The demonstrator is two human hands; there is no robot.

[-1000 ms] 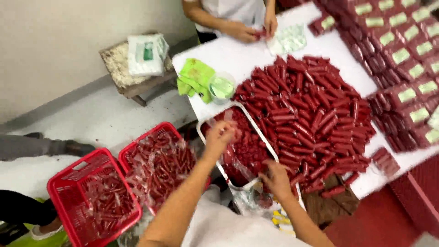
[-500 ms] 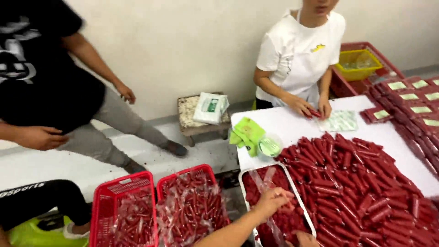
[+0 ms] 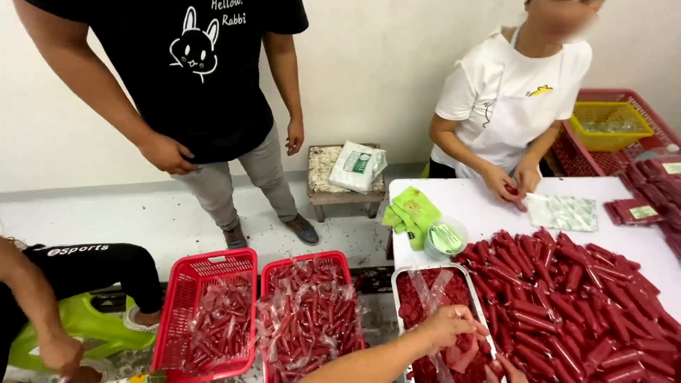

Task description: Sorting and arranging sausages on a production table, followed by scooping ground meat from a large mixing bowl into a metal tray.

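My left hand (image 3: 452, 326) reaches over a metal tray (image 3: 397, 284) lined with clear plastic and filled with red wrapped sausages. Its fingers are curled down on the clear plastic among the sausages. Only the fingertips of my right hand (image 3: 506, 368) show, at the bottom edge by the tray's right side; what they hold is hidden. A large heap of red sausages (image 3: 567, 298) covers the white table (image 3: 482, 202) just right of the tray.
Two red baskets (image 3: 213, 269) (image 3: 305, 262) of bagged sausages stand on the floor at left. Green gloves (image 3: 410, 213) and a small plastic tub (image 3: 445, 237) lie on the table. A person in white works across the table, another in black stands at left, and a third crouches at far left.
The view has tilted up and away from the table, bringing the people and wall into sight. My left hand stays over the metal tray; my right hand has slipped mostly out of view.
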